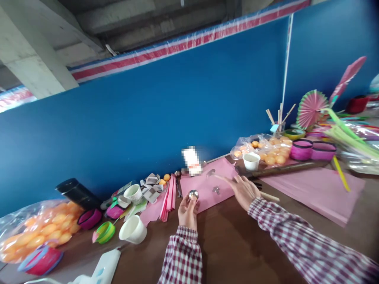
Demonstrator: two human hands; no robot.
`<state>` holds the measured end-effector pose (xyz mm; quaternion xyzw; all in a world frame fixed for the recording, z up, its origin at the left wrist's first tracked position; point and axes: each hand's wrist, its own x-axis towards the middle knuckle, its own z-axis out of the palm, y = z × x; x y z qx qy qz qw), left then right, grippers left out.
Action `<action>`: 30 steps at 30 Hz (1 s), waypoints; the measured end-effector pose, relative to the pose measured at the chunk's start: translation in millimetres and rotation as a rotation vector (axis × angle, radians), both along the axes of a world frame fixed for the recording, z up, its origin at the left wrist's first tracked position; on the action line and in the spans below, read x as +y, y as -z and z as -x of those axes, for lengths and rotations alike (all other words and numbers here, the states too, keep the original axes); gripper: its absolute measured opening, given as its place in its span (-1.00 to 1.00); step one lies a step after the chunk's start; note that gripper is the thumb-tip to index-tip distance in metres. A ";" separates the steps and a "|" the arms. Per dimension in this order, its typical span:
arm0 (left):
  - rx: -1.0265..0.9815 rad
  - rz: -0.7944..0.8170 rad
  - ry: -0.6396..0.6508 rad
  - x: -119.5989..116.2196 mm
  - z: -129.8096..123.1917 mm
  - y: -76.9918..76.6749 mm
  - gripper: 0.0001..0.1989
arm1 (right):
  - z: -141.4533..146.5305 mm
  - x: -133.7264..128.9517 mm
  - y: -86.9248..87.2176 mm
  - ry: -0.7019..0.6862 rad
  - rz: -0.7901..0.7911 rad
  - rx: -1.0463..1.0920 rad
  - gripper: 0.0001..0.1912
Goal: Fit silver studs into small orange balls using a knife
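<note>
Backdrop: from my remote seat, a blue partition stands behind a brown table.
Left hand: pinched on a shiny round metal piece, which sits at my fingertips.
Right hand: curled around a hammer-like tool, its blurred head apart from the metal piece.
Pink sheet: small metal bits lie on it, between my hands.
</note>
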<state>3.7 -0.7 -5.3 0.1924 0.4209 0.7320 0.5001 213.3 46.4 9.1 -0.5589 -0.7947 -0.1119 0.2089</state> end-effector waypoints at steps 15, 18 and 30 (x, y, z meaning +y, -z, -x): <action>0.118 0.017 0.072 1.3 -2.8 7.2 -0.72 | 5.9 -8.1 -3.5 0.071 0.050 0.037 -0.60; 0.129 0.032 0.082 2.0 -3.1 7.7 -0.71 | 14.9 -13.8 -5.5 -0.067 0.013 0.149 -0.64; 0.160 0.019 0.090 3.1 -4.1 6.9 -0.72 | 37.9 -0.6 8.9 -0.153 0.254 0.334 -0.74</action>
